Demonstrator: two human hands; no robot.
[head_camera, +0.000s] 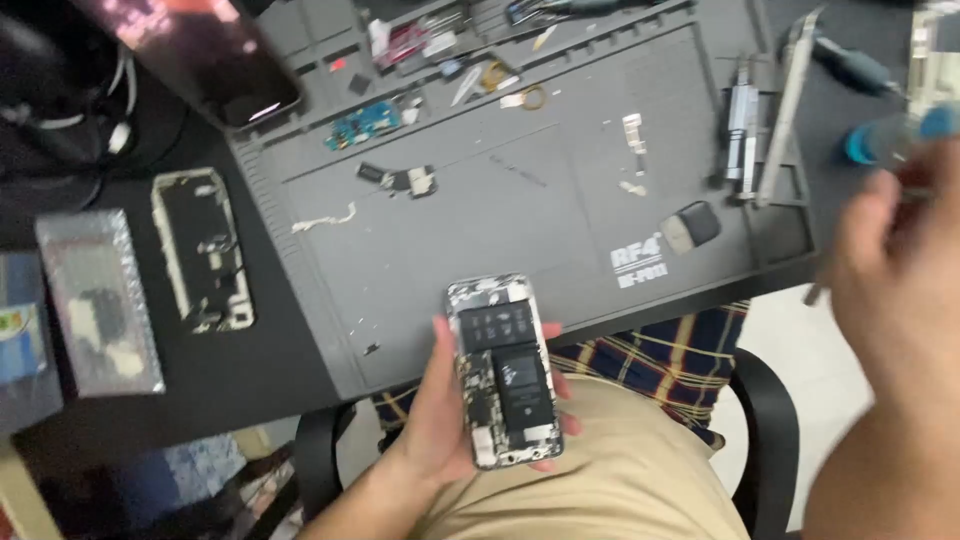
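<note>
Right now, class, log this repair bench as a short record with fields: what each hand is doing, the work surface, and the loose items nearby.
left hand: left hand holds an opened phone, its insides facing up, above the lap
right hand: right hand raised at the right edge, blurred; seems to grip a thin tool, kind unclear
surface: grey repair mat on a dark desk
on mat: small circuit board, tweezers, small loose parts
left of mat: second opened phone shell, silvery bag
top left: dark phone, screen reflecting light

Dark glossy phone screen (205, 55) at top left, silvery rectangular pouch (98, 300) at left
</note>
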